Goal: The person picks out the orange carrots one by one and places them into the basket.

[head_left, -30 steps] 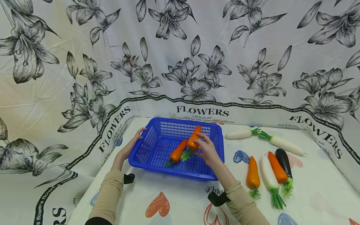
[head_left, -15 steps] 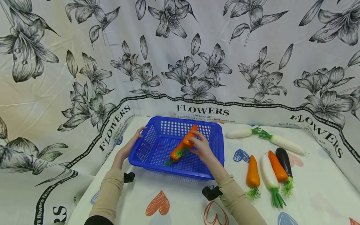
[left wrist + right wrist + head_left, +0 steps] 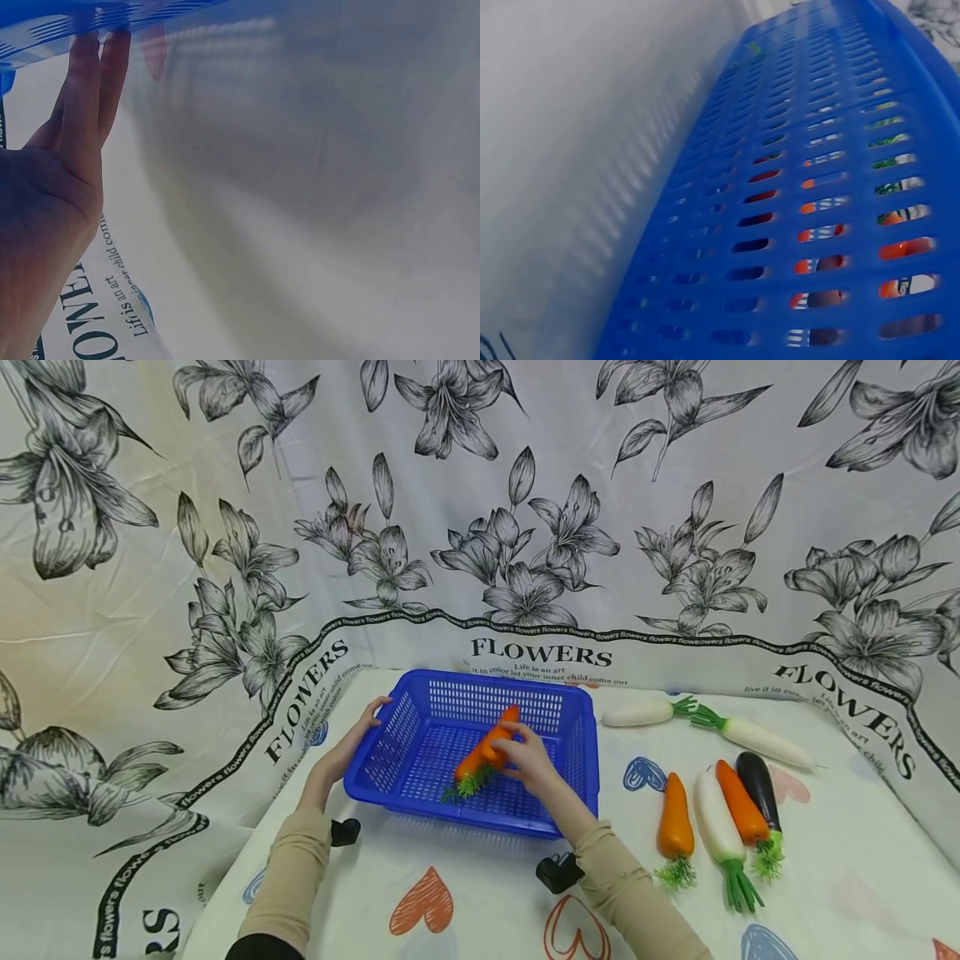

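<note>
My blue basket has two carrots in it. The first carrot is in my right hand. My finger and thumb pinch it over the middle of the basket. The second carrot is at its left, partly hidden behind it. I can't tell if the two touch. My left hand is at the basket's left side, with straight fingers touching the wall. I can't see all of its thumb.

The basket's walls are full of little holes and have a smooth rim on top. Blue floor shows left of the carrots, and more shows between my right hand and the right wall. My right arm goes over the near right corner. The far rim is close to the flower curtain. A white radish lies just beside the basket's right side, and an eggplant is well off to the right.

Both of my carrots are fat and bright orange, with fluffy green tops at the near end. Their thin tips point far and right.
</note>
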